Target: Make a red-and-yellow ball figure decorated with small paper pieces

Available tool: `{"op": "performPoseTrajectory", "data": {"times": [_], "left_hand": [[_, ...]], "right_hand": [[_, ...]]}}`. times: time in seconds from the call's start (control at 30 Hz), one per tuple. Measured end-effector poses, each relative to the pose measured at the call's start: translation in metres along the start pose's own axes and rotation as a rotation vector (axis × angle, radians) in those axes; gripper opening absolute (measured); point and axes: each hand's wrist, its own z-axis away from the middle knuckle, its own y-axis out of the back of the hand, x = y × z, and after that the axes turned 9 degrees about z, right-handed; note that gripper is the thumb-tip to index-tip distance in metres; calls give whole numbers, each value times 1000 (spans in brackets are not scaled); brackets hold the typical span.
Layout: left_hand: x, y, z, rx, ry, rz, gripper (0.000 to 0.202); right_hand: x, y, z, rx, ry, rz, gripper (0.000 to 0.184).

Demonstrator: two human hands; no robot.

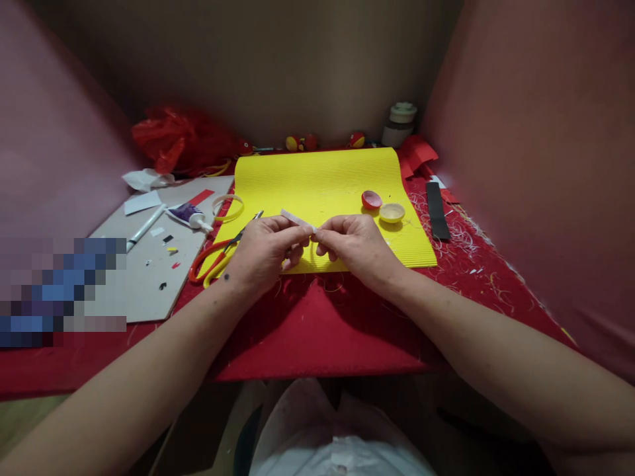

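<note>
My left hand (pixel 270 248) and my right hand (pixel 350 244) meet above the near part of a yellow corrugated sheet (pixel 317 178). Between their fingertips is a narrow white paper strip (pixel 294 217), whose free end points up and to the left. Both hands pinch its near end. Beside my left hand lie scissors (pixel 213 264) with red and yellow handles, partly hidden by that hand. Beyond my right hand, a small red half-shell (pixel 372 199) and a yellow one (pixel 391 212) rest on the sheet, open sides up.
To the left, a grey board (pixel 143 284) carries a glue tube (pixel 191 215), a pen (pixel 146 228) and paper scraps. A tape ring (pixel 229 207) overlaps the sheet's edge. A black strip (pixel 437 211) lies right. Behind stand a jar (pixel 399 124) and a red plastic bag (pixel 181 135).
</note>
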Motion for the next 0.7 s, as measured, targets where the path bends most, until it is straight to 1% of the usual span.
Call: {"op": "performPoseTrajectory", "data": {"times": [0.17, 0.33, 0.53, 0.7], "left_hand": [[1, 0, 0, -5, 13, 7, 23], [1, 0, -1, -16, 41, 22, 20], [1, 0, -2, -46, 91, 52, 22], [-3, 2, -5, -75, 96, 82, 24]], "right_hand": [[2, 1, 0, -4, 17, 19, 20], [3, 1, -1, -11, 29, 9, 19], [1, 2, -1, -38, -26, -94, 19], [1, 2, -1, -46, -40, -104, 18]]}}
